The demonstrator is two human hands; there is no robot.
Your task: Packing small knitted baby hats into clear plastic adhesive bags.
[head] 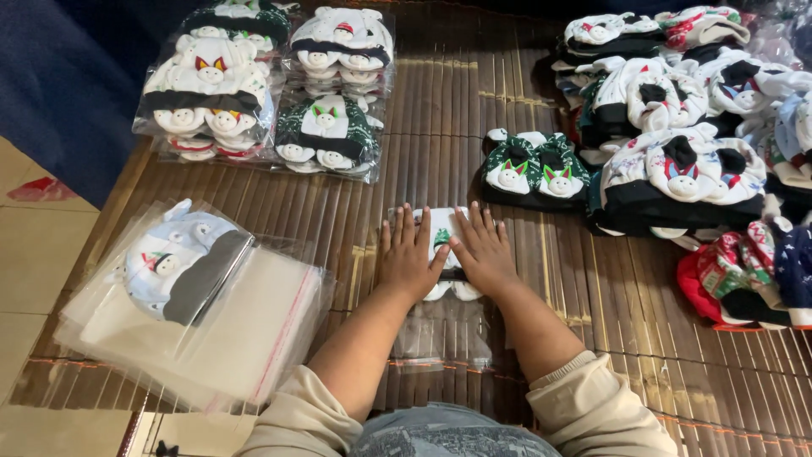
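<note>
Grip of both hands (pixel 447 252) flat, fingers spread, pressing bagged hat (pixel 441 245), bamboo mat (pixel 440 110)

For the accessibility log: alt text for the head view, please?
Both hands, left hand and right hand, press flat on a white knitted item in a clear bag on a bamboo mat. Empty bags lie left; piled knitted items right.

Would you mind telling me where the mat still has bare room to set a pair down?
Bare mat runs up the middle, between the bagged stacks and the green pair. More lies below the loose pile, beside the right hand. The empty bags crowd the left.
</note>
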